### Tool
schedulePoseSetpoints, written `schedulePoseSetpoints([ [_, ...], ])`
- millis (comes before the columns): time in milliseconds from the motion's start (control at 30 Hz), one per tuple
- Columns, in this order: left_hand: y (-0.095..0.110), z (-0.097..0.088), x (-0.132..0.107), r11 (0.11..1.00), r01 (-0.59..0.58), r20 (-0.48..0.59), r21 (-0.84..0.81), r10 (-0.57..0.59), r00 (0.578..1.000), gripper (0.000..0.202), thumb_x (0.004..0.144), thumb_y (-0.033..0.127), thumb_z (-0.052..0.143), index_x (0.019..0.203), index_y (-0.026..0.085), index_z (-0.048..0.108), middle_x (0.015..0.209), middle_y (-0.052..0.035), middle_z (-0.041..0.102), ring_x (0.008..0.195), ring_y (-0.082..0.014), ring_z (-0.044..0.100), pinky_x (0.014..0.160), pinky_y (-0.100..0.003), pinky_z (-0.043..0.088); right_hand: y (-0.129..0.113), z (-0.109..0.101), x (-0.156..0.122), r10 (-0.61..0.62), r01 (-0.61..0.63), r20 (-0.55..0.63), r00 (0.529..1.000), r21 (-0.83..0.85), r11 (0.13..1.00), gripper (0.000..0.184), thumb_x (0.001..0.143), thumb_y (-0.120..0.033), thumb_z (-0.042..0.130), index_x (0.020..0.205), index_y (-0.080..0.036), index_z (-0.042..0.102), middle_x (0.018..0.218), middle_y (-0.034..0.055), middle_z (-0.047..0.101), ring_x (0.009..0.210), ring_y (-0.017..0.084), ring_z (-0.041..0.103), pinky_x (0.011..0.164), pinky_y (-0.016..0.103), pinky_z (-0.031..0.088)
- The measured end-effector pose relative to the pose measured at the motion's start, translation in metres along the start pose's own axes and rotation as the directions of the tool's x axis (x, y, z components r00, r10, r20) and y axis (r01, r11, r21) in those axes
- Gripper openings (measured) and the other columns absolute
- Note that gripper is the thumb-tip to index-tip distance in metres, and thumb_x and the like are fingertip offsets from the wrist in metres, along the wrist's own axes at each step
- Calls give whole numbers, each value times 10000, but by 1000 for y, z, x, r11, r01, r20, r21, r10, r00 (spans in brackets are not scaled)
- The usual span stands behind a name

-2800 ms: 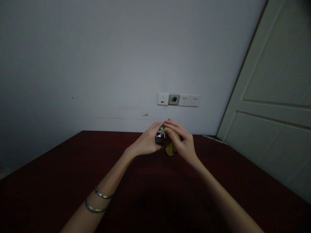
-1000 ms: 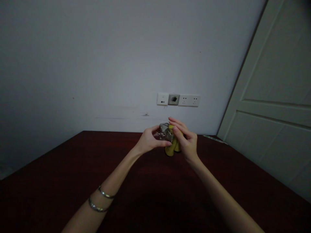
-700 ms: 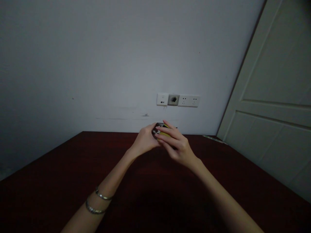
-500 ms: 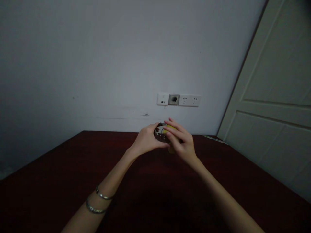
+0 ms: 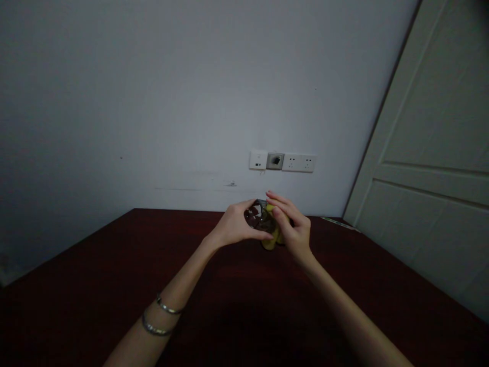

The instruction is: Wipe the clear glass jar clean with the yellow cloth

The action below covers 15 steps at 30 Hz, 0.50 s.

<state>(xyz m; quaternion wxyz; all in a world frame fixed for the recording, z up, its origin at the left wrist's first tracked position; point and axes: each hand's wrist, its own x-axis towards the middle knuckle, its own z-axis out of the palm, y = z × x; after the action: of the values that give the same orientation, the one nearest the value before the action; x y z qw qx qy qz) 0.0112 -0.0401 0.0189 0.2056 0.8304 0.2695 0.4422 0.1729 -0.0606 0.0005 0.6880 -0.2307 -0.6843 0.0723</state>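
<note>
My left hand point(image 5: 234, 227) grips a shiny, crumpled silvery object point(image 5: 257, 214), perhaps foil, though the dim light hides its exact material. My right hand point(image 5: 293, 229) pinches the top of a yellow, peel-like object point(image 5: 270, 244), with its lobes hanging below my fingers. The two hands nearly meet, and the objects touch between them, held above a dark red table top point(image 5: 340, 270). Two silver bangles point(image 5: 159, 317) circle my left forearm.
The table's far edge meets a white wall, which carries a white socket panel point(image 5: 281, 161) above my hands. A pale panelled door point(image 5: 428, 127) stands at the right. A thin strip of paper point(image 5: 340, 223) lies on the far right table edge.
My hands have parted slightly from their closer hold, and the yellow lobes show again below my right hand. The view has tilted a little, so the wall panel sits lower.
</note>
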Motion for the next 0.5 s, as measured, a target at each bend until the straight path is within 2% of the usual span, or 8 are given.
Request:
schedulePoseSetpoints([
  [100, -1, 2, 0, 982, 81, 48, -173, -73, 996, 668, 513, 420, 844, 1074, 131, 626, 943, -63, 673, 853, -209, 615, 767, -325, 499, -1, -2, 4, 172, -169, -26, 985, 96, 981, 225, 888, -341, 533, 989, -256, 715, 1155, 57, 681, 1119, 224, 606, 1030, 470, 428],
  [200, -3, 6, 1, 888, 169, 89, -427, -144, 986, 702, 492, 406, 856, 1089, 123, 617, 1000, -87, 676, 884, -213, 632, 789, -330, 505, -3, -5, 4, 196, -200, 47, 980, 124, 972, 338, 880, -449, 510, 1122, -262, 655, 1264, 66, 617, 1201, 246, 547, 1073, 491, 371],
  [300, -6, 7, 3, 792, 204, 90, -575, -186, 978, 689, 467, 423, 865, 1037, 109, 638, 996, -94, 682, 884, -209, 639, 812, -328, 499, -6, -7, 1, 87, -93, 174, 981, 31, 995, 582, 804, -520, 589, 1319, -270, 487, 1401, 90, 481, 1296, 281, 442, 1105, 519, 312],
  [400, -7, 4, 4, 767, 203, 79, -609, -197, 977, 616, 499, 470, 843, 964, 107, 668, 915, -74, 693, 834, -190, 633, 806, -314, 493, -7, -7, -1, -26, 59, 267, 963, -117, 991, 870, 680, -467, 742, 1414, -268, 320, 1461, 121, 364, 1349, 300, 352, 1123, 531, 273],
  [500, -8, 2, 4, 771, 230, 108, -594, -207, 972, 574, 530, 510, 816, 917, 108, 680, 855, -59, 689, 789, -176, 622, 788, -308, 485, -5, -5, -1, -78, 136, 288, 955, -187, 973, 913, 674, -364, 767, 1426, -268, 259, 1455, 132, 338, 1359, 287, 328, 1125, 525, 271],
])
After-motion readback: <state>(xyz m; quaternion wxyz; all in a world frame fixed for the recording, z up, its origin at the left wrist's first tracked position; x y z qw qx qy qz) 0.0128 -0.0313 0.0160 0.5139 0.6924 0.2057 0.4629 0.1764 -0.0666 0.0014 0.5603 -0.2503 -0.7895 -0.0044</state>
